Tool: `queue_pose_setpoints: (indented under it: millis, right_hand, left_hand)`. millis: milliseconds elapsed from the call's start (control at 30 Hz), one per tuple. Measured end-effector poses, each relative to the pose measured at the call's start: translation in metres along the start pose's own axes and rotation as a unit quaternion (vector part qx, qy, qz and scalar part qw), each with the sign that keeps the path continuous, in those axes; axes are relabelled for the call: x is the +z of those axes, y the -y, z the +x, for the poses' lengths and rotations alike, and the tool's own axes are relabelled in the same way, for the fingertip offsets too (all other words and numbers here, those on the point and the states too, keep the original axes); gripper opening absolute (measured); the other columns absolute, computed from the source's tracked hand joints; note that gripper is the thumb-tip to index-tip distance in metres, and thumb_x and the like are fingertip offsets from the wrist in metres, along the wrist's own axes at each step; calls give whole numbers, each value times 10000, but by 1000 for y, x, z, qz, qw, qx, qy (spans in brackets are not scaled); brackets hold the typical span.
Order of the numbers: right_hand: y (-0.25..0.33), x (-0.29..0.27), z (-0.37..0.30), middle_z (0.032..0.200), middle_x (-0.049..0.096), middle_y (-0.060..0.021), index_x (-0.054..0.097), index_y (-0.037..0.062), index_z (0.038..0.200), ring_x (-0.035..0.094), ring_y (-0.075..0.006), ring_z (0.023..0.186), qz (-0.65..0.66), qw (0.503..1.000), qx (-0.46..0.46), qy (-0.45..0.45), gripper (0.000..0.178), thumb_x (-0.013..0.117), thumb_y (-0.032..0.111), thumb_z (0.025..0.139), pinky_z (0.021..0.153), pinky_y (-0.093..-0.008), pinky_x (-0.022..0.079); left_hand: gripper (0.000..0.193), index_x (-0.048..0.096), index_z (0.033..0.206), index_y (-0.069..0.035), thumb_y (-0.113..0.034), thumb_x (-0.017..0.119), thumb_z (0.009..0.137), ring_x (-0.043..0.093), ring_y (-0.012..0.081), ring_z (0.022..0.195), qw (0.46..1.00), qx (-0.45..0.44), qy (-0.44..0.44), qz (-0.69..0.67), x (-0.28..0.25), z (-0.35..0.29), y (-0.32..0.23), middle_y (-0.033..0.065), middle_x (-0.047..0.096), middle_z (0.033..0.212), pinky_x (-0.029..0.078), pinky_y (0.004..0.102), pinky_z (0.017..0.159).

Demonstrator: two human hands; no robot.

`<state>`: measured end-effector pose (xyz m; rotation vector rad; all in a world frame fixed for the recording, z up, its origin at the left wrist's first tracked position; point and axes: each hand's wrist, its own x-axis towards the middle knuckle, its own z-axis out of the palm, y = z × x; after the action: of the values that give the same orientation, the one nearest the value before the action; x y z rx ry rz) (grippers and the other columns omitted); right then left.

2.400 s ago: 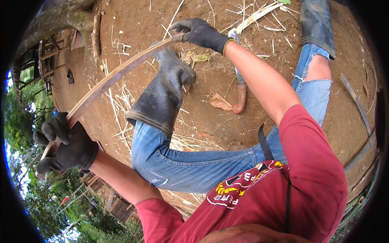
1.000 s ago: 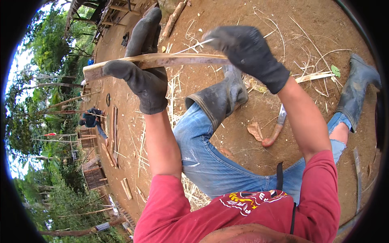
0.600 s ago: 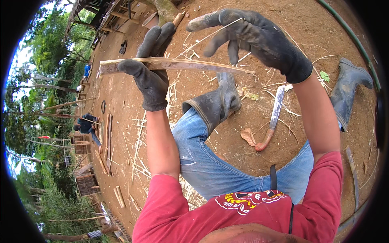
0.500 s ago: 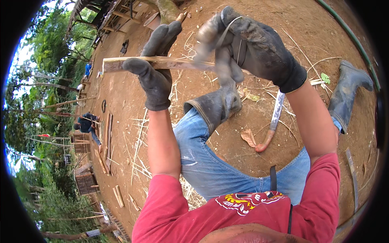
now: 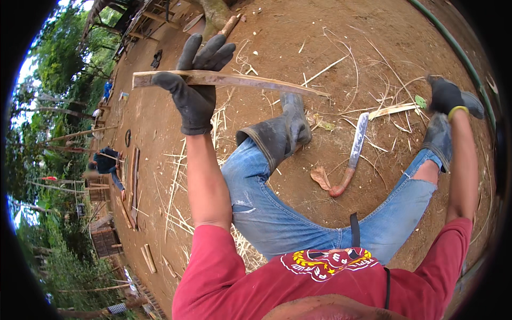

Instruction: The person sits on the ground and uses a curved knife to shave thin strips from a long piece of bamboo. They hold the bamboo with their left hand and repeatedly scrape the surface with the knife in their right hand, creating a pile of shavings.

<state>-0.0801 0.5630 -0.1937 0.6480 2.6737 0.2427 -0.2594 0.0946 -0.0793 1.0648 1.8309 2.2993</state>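
Gloved left hand pinches a curved bamboo strip between thumb and fingers above dirt ground. Gloved right hand is near the right boot, its grip unclear. Scattered pale slivers suggest some splitting is done; the strip itself looks largely unsplit.

Round the view's centre: a green pipe curves at two o'clock, a log lies just before twelve — another person at nine, trees from eight to ten.
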Motion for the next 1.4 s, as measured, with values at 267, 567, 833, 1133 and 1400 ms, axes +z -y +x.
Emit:
queue_pose_setpoints:
  millis: [267,567,833,1133,1400]
  right_hand:
    - [204,-27,-30,1071,657,-97,610,130,1188,637,-266,995,514,696,-347,-363,495,723,433,812,892,-367,504]
    - [269,-72,-51,885,670,-67,690,93,969,661,-239,823,570,606,-388,-396,229,711,274,830,743,-353,539]
    - [259,-94,-62,807,670,-40,689,70,848,659,-142,735,702,442,-379,-410,115,690,180,879,659,-296,532]
    - [200,-72,-13,1056,684,-112,634,35,1161,651,-174,972,815,346,-394,-245,340,474,302,1024,853,-318,528]
    - [270,-18,-12,934,669,-77,704,104,1077,643,-171,858,679,617,-350,-189,340,737,347,842,751,-313,531]
  left_hand:
    - [1038,478,1384,-31,-844,172,815,487,482,1244,984,49,155,-66,19,1,7,306,538,1295,348,578,1093]
    - [974,462,1402,-51,-804,181,852,436,519,1273,987,81,138,25,40,-4,0,329,505,1318,316,607,1104]
    - [1016,460,1406,-42,-821,139,837,433,472,1300,979,94,182,-2,42,-4,7,314,475,1362,303,558,1129]
    - [1039,404,1452,-78,-858,183,803,513,425,1223,978,45,190,-80,35,3,5,294,468,1385,372,516,1070]
    - [1127,467,1399,-26,-909,174,763,624,225,619,970,39,173,-166,30,1,11,319,608,1182,434,255,491]
